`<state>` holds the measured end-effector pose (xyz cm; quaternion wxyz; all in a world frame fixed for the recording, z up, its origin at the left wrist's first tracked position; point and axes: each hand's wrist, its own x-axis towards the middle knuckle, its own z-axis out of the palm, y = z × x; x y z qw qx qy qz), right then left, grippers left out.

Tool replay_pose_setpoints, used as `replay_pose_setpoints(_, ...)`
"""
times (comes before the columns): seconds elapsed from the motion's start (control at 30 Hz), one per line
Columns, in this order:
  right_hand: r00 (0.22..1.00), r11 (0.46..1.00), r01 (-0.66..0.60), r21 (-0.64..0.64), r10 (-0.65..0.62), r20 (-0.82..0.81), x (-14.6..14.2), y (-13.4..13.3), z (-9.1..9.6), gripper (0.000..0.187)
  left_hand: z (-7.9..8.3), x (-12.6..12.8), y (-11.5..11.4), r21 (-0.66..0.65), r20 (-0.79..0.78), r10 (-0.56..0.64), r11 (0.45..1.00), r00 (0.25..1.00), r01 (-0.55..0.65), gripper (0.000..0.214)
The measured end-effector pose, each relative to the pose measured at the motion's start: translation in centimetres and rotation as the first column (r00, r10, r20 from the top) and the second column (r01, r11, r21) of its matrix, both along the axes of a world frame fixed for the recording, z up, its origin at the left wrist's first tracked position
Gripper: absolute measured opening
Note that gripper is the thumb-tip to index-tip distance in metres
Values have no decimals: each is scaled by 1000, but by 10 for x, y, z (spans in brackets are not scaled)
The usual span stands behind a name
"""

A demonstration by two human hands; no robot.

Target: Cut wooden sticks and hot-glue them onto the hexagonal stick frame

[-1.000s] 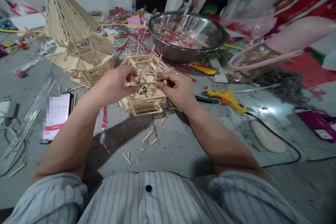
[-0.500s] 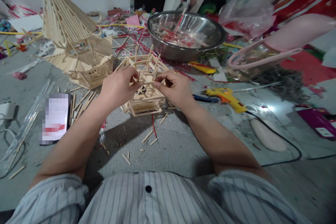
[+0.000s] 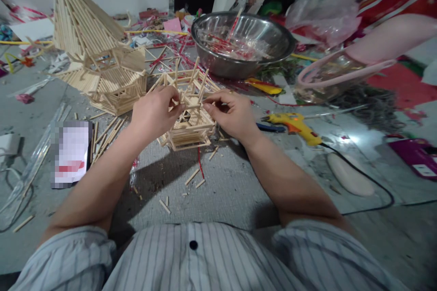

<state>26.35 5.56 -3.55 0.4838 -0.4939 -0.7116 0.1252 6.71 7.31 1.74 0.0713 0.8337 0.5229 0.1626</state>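
Note:
A small open framework of thin wooden sticks (image 3: pixel 189 134) stands on the table in front of me, several sticks rising upright from it. My left hand (image 3: pixel 155 111) is at its left side, thumb and forefinger pinching the end of a short wooden stick (image 3: pixel 193 106) that lies across the framework's top. On the right, my right hand (image 3: pixel 230 113) is just off the other end of that stick. Its thumb and fingers are curved and apart, with nothing visible between them. Part of the framework is hidden behind my hands.
A taller stick tower (image 3: pixel 116 86) with a pointed roof stands at the left, near a phone (image 3: pixel 71 154) and loose sticks. Behind is a metal bowl (image 3: pixel 221 66) of scraps. A yellow glue gun (image 3: pixel 297 126), its cord trailing, and pliers (image 3: pixel 271 127) lie at right.
My right hand has let go of the stick's right end and moved slightly right. My left hand stays in place on the other end.

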Motion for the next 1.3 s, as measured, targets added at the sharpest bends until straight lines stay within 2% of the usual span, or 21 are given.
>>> replay_pose_setpoints(0.2,999,996,-44,83,44,0,1,0,-3,11,1,1,0,-5,-2,4,1000,1000,-4,19)
replay_pose_setpoints(0.8,997,998,-47,41,45,56,2,-3,-2,13,3,0,-2,-10,8,-20,1000,1000,20,19)
replay_pose_setpoints(1.17,992,993,-81,89,71,108,0,-5,0,12,3,1,-2,-12,9,-17,1000,1000,17,21)
replay_pose_setpoints(1.3,999,1000,-27,16,27,34,-1,-5,0,12,0,0,-1,11,27,-22,1000,999,22,21)
